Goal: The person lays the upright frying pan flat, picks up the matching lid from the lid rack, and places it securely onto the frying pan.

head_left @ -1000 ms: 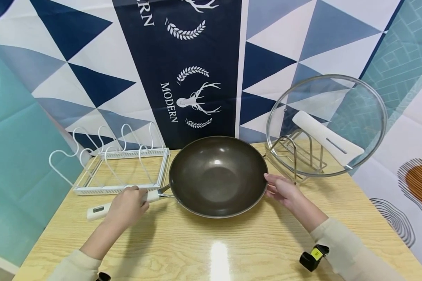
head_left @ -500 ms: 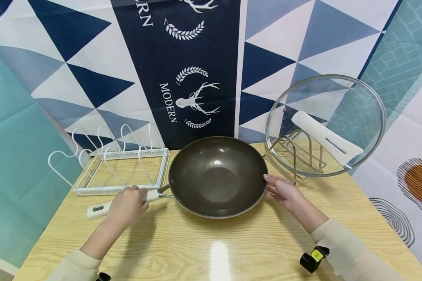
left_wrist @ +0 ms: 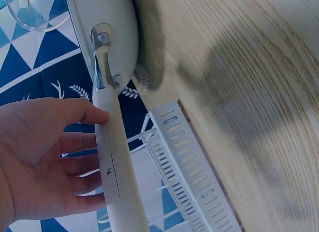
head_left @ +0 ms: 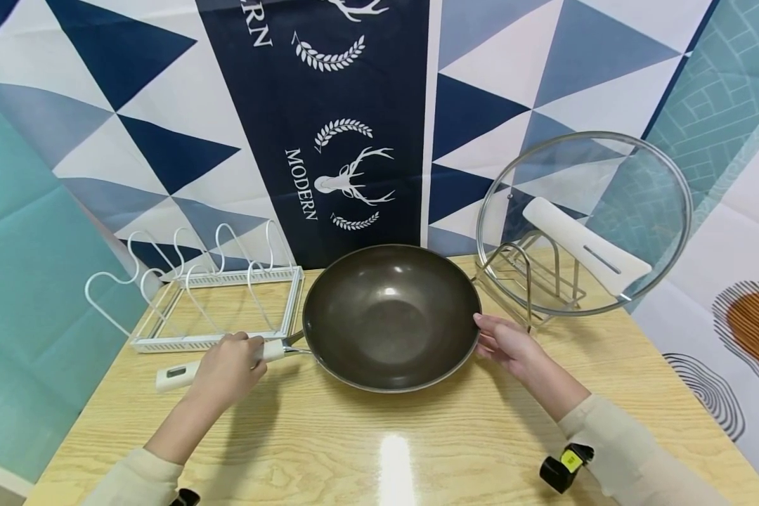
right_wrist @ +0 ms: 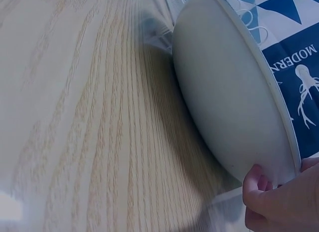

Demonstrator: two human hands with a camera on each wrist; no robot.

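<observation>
A wok (head_left: 392, 320) with a dark inside and a pale outside sits in the middle of the wooden table, its long cream handle (head_left: 180, 377) pointing left. My left hand (head_left: 228, 369) grips that handle about midway; in the left wrist view the thumb lies along the near side of the handle (left_wrist: 117, 162). At the opposite side of the wok, my right hand (head_left: 512, 348) pinches the rim. Seen from the right wrist, its fingers touch the pale outer wall of the wok (right_wrist: 224, 87) close to the rim.
Behind the left hand stands a white wire rack (head_left: 209, 342) with several looped dividers. At the back right, a metal stand (head_left: 530, 295) holds a glass lid (head_left: 688, 204) with a white handle (head_left: 585, 242), leaning upright. Patterned cloth (head_left: 329, 91) covers the wall behind.
</observation>
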